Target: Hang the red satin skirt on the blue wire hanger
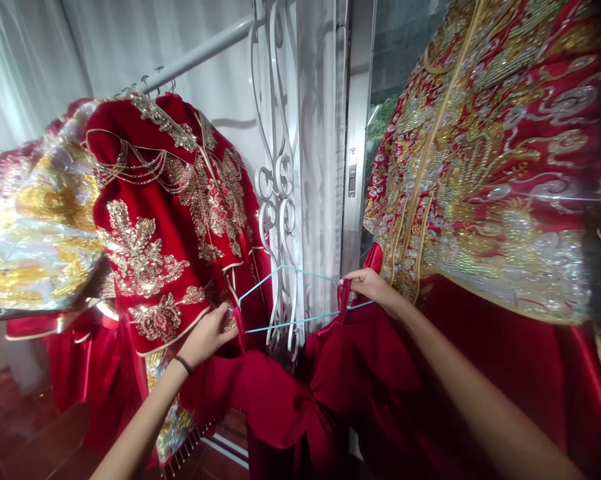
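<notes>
A thin light-blue wire hanger (pixel 290 303) stretches between my two hands. My left hand (pixel 207 337) is closed on the hanger's left end, where a loop of the plain red satin skirt (pixel 280 407) hangs from it. My right hand (pixel 367 287) pinches the hanger's right end together with the skirt's other red loop. The skirt sags in folds below the hanger. A black band circles my left wrist.
Red jackets with gold embroidery (pixel 170 213) hang on a white rail (pixel 205 50) at left. A large embroidered red and gold garment (pixel 490 167) fills the right side. A white scrolled metal stand (pixel 277 180), sheer curtains and a metal door frame (pixel 355 153) stand behind.
</notes>
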